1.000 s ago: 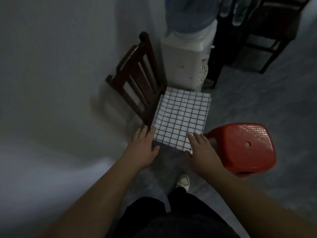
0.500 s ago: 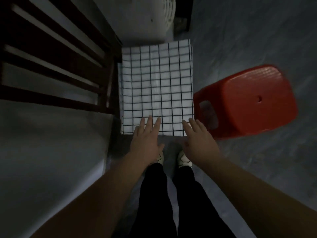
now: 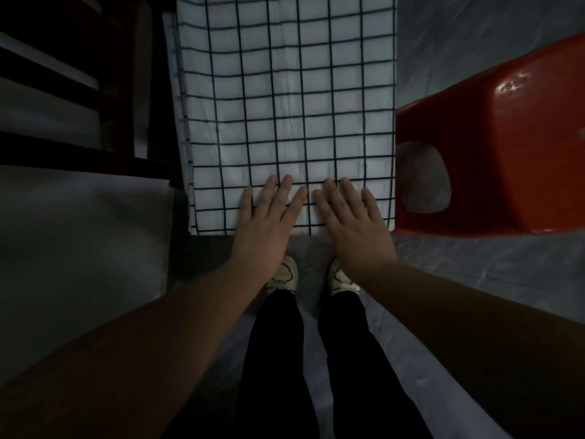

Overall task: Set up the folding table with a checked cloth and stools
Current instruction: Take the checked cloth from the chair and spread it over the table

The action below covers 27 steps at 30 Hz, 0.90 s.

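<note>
Cloth [image 3: 285,106], checked and folded, dead ahead with long axis toward 12 o'clock, near edge under flat, straight-fingered left hand [image 3: 269,220] and right hand [image 3: 353,226], equally close; red stool [image 3: 506,147] at 3 o'clock.

Bare forearms without sleeves, long black trousers [image 3: 275,359], and pale cream lace-up shoes [image 3: 282,275] with dark outlines.

Dark wooden chair [image 3: 63,152] at left, white shoes [image 3: 282,275] w/ black trousers [image 3: 275,359] on grey floor [image 3: 474,274].
</note>
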### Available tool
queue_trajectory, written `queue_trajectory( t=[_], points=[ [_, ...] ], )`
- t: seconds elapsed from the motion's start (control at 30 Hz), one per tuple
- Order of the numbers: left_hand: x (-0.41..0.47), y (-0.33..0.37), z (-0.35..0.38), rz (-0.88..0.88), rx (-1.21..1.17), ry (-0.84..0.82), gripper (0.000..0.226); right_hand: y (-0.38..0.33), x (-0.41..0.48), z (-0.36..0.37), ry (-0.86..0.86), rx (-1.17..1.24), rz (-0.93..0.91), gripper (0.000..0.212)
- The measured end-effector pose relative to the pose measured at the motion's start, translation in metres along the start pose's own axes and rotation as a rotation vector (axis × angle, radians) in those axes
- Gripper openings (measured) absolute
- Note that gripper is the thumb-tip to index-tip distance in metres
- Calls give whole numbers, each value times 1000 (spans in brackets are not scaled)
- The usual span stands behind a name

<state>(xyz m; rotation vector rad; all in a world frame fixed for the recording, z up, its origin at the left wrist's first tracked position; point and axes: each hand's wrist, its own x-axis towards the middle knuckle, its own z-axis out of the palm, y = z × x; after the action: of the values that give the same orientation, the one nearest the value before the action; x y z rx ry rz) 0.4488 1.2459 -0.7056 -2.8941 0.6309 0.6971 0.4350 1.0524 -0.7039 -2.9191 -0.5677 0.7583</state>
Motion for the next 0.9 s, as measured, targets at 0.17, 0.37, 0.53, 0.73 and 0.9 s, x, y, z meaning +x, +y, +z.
queue_trajectory(
  t=[0.17, 0.37, 0.53, 0.73, 0.9],
  points=[
    [3, -6, -23, 38, -85, -83, 88, 1, 0, -25, -54, 61, 10, 78],
    [-14, -24, -105, -19, -202, 18, 71, -11, -7, -112, -16, 281, 128, 63],
    [-68, -26, -198, -17, -337, 155, 63, -32, -46, -232, 8, 506, 305, 52],
    [-144, -37, -351, -43, -236, 231, 24, -52, -142, -386, -99, 385, 225, 48],
    [-179, -40, -464, 51, -82, 136, 18, -63, -221, -472, 44, 118, 241, 40]
  ],
)
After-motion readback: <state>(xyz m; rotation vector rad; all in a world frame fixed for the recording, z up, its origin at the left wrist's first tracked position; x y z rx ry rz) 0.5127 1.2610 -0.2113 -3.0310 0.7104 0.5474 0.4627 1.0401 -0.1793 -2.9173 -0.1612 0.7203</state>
